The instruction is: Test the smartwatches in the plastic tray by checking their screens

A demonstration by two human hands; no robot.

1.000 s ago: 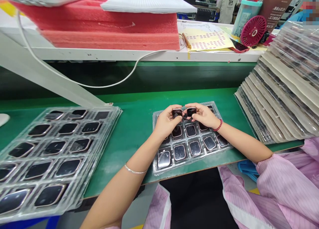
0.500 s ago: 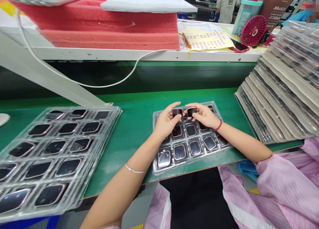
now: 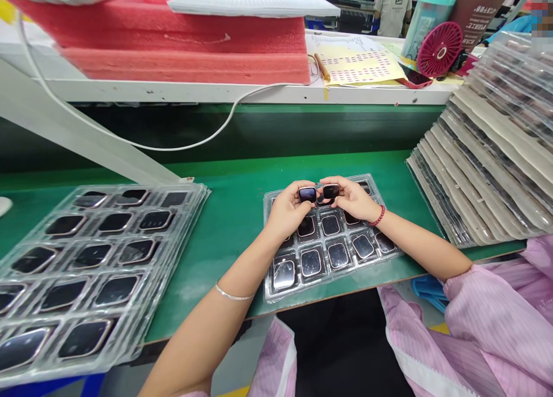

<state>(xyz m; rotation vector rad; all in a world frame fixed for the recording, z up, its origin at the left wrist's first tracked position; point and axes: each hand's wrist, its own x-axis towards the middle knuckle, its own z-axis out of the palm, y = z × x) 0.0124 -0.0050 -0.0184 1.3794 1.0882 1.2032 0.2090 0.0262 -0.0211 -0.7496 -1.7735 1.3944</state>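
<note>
My left hand point(image 3: 288, 211) grips a smartwatch body point(image 3: 307, 194) with a dark square screen, its thumb at the lower edge. A second smartwatch body point(image 3: 331, 191) is pinched in my right hand point(image 3: 355, 199), held level with the first one and close beside it. Both are above the far part of a clear plastic tray point(image 3: 276, 293) on the green bench. Several dark-screened watch bodies, such as this watch body point(image 3: 311, 263), sit in the tray's pockets. My hands and forearms hide some of the back pockets.
At the left lies a stack of clear trays point(image 3: 129, 328) filled with watch bodies. A tall leaning stack of trays point(image 3: 484, 172) stands at the right. Behind, a white shelf point(image 3: 259, 93) carries red foam point(image 3: 194, 51), papers and a small fan point(image 3: 439, 49). A white cable point(image 3: 173, 148) hangs down.
The lit marks on both watch screens are gone; the left screen now looks bluish. My left forefinger has drawn in, and my right thumb has moved off its screen. The camera view shifted slightly.
</note>
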